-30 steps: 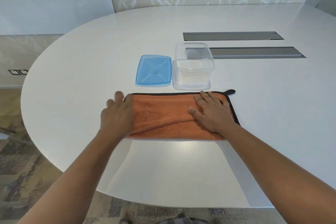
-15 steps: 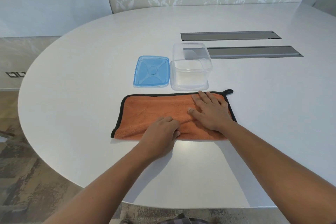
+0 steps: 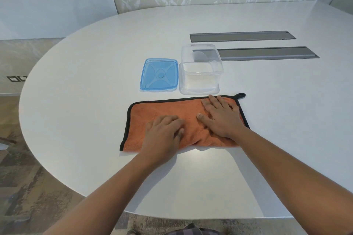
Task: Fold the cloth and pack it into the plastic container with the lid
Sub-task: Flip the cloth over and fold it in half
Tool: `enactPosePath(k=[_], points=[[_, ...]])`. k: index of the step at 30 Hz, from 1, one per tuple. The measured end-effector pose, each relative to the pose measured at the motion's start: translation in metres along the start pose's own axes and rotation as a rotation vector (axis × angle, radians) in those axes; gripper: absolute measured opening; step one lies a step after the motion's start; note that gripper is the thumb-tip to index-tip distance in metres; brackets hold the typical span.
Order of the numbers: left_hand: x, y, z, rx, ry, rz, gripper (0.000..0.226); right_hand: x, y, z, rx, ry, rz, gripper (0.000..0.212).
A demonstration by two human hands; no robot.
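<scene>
Orange cloth lies folded into a long strip on the white bench, black trim along its left, far and right edges, a small black hanging loop sticking out at its 1 o'clock corner. Your left hand rests palm down on the near middle of the cloth, fingers curled and close together, tips pressing into the fabric; whether they pinch any of it you cannot tell from here. Your right hand lies flat on the cloth's right half, fingers spread and pointing to 11 o'clock, thumb out toward the left hand. The fabric bunches a little at the near edge between both hands. Just beyond the cloth at 12 o'clock stands the clear plastic container, open, almost touching the cloth's far edge. The blue lid lies flat just beside the container, at its 9 o'clock. Farther off at 1 o'clock, two grey slots are set in the bench.
</scene>
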State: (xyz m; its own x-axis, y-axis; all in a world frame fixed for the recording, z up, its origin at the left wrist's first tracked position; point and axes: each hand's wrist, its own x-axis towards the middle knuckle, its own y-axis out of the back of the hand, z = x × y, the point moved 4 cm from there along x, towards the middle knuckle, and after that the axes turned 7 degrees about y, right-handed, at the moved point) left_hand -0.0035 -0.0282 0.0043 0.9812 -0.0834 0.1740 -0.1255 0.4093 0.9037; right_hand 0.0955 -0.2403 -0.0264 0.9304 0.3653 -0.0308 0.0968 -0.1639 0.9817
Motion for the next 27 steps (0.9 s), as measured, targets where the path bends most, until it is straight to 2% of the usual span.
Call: enactPosePath(k=[3,7,11,13,22,27], points=[[0.003,-0.017,-0.028,0.127,0.207,-0.216,0.061,-0.004,0.000,0.000,-0.023,0.026,-0.004,0.085],[0.014,-0.023,-0.045,0.191,0.254,-0.335,0.078,-0.008,-0.002,-0.001,-0.067,0.044,-0.010,0.085],[0.027,-0.019,-0.056,0.187,0.215,-0.307,0.067,-0.003,-0.002,0.001,-0.062,0.042,-0.018,0.086],[0.035,-0.017,-0.062,0.223,0.194,-0.289,0.068,0.002,-0.001,0.002,-0.064,0.053,-0.011,0.086],[0.045,-0.018,-0.075,0.273,0.209,-0.210,0.096,-0.001,0.006,0.001,-0.059,0.088,0.035,0.080],[0.045,-0.019,-0.075,0.281,0.195,-0.201,0.110,-0.028,-0.002,-0.007,-0.027,0.063,0.007,0.090]])
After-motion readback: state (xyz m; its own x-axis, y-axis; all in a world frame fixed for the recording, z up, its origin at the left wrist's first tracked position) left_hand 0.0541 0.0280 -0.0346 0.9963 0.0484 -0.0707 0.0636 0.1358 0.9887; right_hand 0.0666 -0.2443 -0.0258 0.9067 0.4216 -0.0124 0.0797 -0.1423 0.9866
